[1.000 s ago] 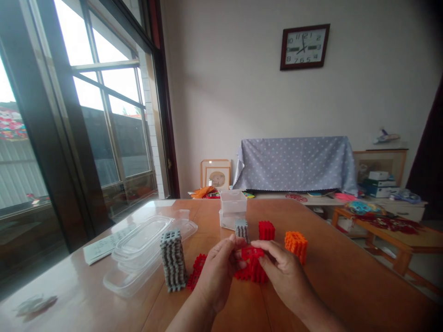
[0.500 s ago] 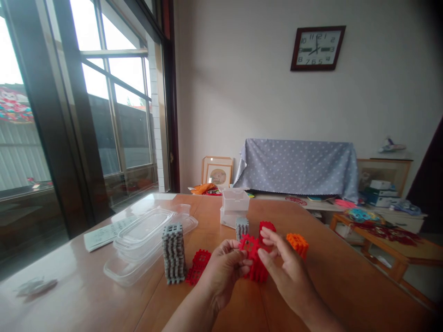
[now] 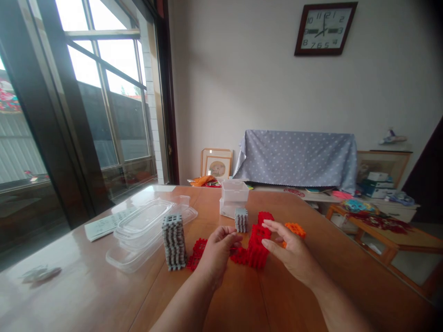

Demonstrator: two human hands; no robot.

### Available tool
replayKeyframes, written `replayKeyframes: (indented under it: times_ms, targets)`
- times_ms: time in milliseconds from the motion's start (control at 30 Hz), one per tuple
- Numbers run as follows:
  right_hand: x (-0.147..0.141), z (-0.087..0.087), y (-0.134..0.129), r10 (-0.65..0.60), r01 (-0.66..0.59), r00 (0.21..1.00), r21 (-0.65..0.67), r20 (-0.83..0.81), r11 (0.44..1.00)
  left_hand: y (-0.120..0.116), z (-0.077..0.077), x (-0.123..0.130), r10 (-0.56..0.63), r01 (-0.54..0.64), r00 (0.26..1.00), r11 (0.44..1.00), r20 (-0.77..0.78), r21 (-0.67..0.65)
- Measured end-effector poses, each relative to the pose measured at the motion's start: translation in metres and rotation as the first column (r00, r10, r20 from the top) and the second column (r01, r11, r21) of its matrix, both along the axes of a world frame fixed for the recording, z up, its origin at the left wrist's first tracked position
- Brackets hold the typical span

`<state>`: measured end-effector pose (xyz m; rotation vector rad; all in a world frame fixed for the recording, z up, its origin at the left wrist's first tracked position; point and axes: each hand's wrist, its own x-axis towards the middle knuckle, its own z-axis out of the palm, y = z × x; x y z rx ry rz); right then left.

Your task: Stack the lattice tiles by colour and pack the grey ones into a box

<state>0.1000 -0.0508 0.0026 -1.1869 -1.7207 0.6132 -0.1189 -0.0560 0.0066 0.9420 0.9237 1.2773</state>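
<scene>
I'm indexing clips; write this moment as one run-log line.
left hand: pinched, grip unclear | right hand: open beside nearer red stack, contact unclear | tall gray stack: upright | orange stack: partly behind right hand

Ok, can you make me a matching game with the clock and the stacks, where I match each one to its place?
Things:
1. Front red stack
2. Tall grey stack
3. Orange stack
4. Clock

Places:
A. High on the wall
B. Farthest right of the stacks
C. Between the left hand and the right hand
D. Left of both hands

Right pairs: 1-C, 2-D, 3-B, 4-A
</scene>
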Motion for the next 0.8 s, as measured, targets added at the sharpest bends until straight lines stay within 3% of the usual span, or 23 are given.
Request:
replayKeyframes:
  times_ms: [133, 333, 567, 800]
  targets:
    - [0.009, -0.003, 0.005, 0.072, -0.076, 0.996, -0.097, -0.046, 0.992, 0.003, -0.009, 0.004, -0.023, 0.022, 0.998, 0.999, -0.056, -0.027]
    - [0.011, -0.007, 0.007, 0.132, -0.14, 0.99, -0.171, -0.054, 0.975, 0.002, -0.016, 0.012, -0.071, 0.074, 0.996, 0.997, -0.061, 0.035]
    - [0.011, -0.008, 0.005, 0.095, -0.088, 0.995, -0.181, 0.027, 0.98, 0.004, -0.022, 0.014, -0.087, 0.093, 0.99, 0.994, -0.109, 0.053]
    - [0.007, -0.021, 0.011, 0.079, -0.076, 0.997, -0.147, 0.016, 0.986, 0.007, -0.028, 0.014, -0.098, 0.103, 0.988, 0.994, -0.121, 0.031]
